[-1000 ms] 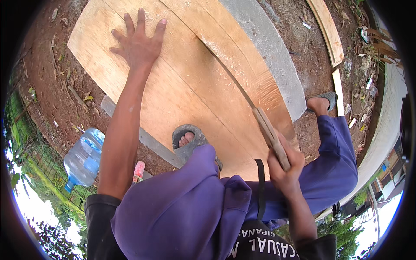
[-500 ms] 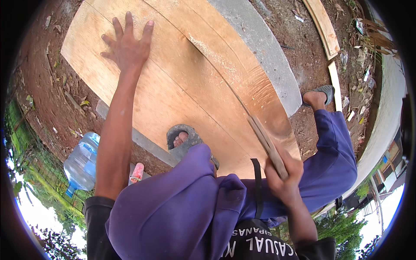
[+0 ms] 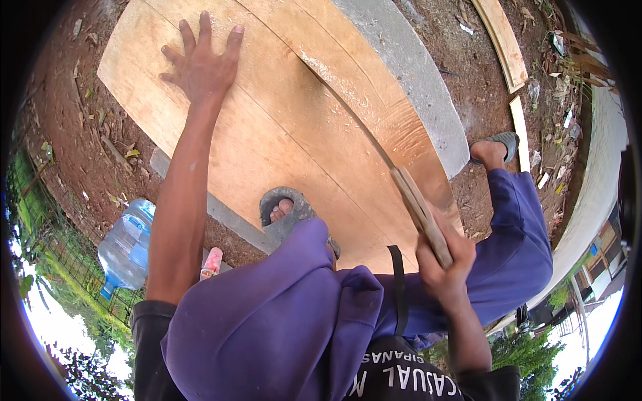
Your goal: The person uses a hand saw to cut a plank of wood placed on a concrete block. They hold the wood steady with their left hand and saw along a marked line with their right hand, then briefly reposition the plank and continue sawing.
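Head view, far left: clear blue bottle (image 3: 127, 247), rounded plastic, its neck pointing to the lower left.
Left hand (image 3: 208, 75): laid flat with spread fingers, grasping nothing, upon the plywood sheet (image 3: 234, 147).
Plywood sheet: tan, smooth-faced, with visible grain and thin dark lines running from upper left to lower right.
Sandal (image 3: 294, 217): grey, dusty, rubber-like, resting on the sheet.
Saw (image 3: 408, 194): over the right part of the sheet; its long axis goes diagonally, narrow dark blade pointing to the upper left, away from the person, straight wooden handle at the lower right.
Sawdust (image 3: 324, 70): pale crumbs beside the blade.
Slab (image 3: 424, 87): grey, rough like concrete, partly under the sheet.
Right hand (image 3: 446, 257): clenched around the handle's near end.
Wood strip (image 3: 505, 47): long, pale, on brown soil.
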A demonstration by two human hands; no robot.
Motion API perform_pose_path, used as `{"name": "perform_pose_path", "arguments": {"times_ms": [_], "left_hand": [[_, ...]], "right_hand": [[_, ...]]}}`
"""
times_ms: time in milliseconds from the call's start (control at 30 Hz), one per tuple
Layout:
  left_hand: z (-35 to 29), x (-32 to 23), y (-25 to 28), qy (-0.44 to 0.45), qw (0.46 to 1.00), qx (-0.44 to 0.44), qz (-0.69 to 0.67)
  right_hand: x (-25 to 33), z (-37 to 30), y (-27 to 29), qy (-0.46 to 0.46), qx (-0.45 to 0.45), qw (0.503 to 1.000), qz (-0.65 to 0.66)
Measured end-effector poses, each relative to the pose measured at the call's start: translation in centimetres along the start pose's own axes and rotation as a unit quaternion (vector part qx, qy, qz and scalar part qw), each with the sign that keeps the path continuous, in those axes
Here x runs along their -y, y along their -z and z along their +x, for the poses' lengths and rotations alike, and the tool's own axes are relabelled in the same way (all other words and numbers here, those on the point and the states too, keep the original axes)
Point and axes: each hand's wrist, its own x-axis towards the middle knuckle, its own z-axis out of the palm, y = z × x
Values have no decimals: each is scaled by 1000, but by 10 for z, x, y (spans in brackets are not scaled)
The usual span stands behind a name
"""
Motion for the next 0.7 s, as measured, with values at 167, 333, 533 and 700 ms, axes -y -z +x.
{"name": "perform_pose_path", "arguments": {"times_ms": [167,333,533,700], "left_hand": [[6,-3,-2,-10,1000,-3,-12],[4,0,0,2,1000,-4,4],[0,6,1,14,1000,2,24],[10,-17,2,-2,1000,-20,10]], "right_hand": [[4,79,-56,96,-13,995,-18],[-16,-28,14,59,14,996,-66],[-6,18,-19,56,16,998,-11],[9,113,-85,180,-82,979,42]]}}
